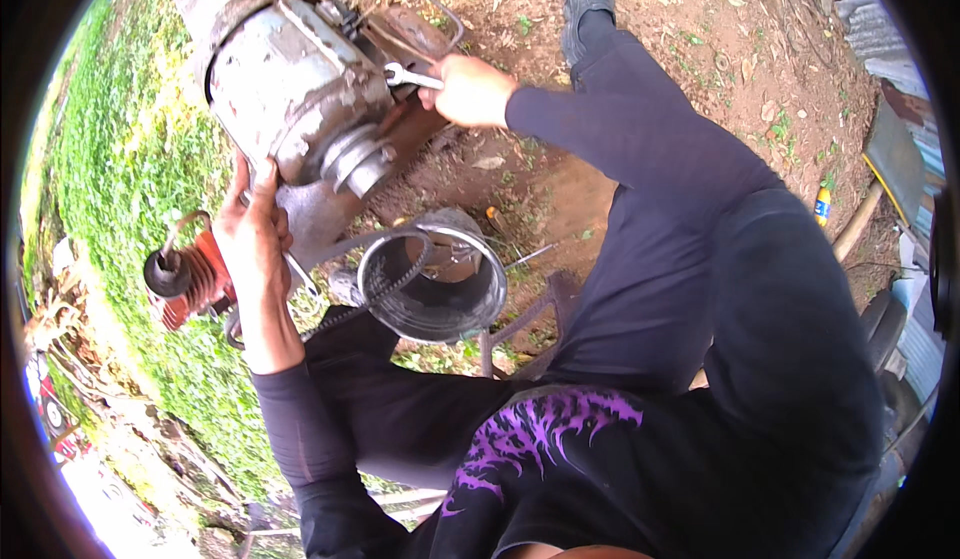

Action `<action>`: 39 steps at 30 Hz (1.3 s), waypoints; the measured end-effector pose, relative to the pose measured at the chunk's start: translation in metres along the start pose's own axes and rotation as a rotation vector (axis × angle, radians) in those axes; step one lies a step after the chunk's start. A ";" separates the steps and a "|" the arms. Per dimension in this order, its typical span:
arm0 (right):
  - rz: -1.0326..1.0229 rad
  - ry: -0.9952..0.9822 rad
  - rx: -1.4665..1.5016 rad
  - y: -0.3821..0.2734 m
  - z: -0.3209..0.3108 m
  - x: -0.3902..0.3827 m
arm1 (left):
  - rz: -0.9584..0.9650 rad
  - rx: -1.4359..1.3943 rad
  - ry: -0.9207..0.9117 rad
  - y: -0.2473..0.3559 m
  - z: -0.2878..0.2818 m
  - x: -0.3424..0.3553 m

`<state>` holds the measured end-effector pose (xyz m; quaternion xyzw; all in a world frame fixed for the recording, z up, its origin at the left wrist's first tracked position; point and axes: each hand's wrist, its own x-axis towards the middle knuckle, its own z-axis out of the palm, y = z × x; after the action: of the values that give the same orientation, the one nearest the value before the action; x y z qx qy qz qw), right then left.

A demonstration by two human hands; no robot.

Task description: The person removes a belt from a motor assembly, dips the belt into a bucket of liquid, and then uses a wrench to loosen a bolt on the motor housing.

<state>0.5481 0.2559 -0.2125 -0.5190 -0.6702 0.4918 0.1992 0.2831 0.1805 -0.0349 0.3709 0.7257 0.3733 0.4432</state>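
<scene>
A worn grey electric motor (290,69) with chipped paint lies at the upper left, its stepped pulley (358,162) facing me. My right hand (475,91) is closed around an open-end wrench (402,76), whose jaw sits against the motor's right side. Below the motor's near left edge, my left hand (252,234) grips a second wrench (303,277). One end of that tool shows past my fingers near the motor's underside, and the other sticks out below my palm. What either wrench turns is hidden.
A black bucket (375,289) stands below the motor, with a ribbed belt (405,277) draped over it. Left of my hand is a red finned machine (205,274). A yellow bottle (822,206) and metal sheets (868,19) lie at right. Grass (120,159) borders the left.
</scene>
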 end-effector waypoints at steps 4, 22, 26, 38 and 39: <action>0.059 0.009 0.051 -0.019 0.008 -0.027 | -0.042 0.048 0.039 0.001 0.005 -0.003; 0.276 -0.286 0.462 -0.015 -0.042 -0.027 | -0.016 0.034 0.036 0.001 0.004 -0.001; 0.277 -0.276 0.499 -0.025 -0.041 -0.031 | -0.020 0.041 0.020 0.002 0.002 0.000; 0.291 -0.196 0.256 -0.033 -0.032 -0.018 | -0.006 0.046 0.024 0.004 0.005 -0.002; 0.290 -0.185 0.273 -0.031 -0.032 -0.018 | -0.008 0.051 0.024 0.004 0.006 -0.002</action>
<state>0.5641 0.2549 -0.1675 -0.5308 -0.5311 0.6470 0.1327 0.2899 0.1817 -0.0323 0.3746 0.7418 0.3574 0.4263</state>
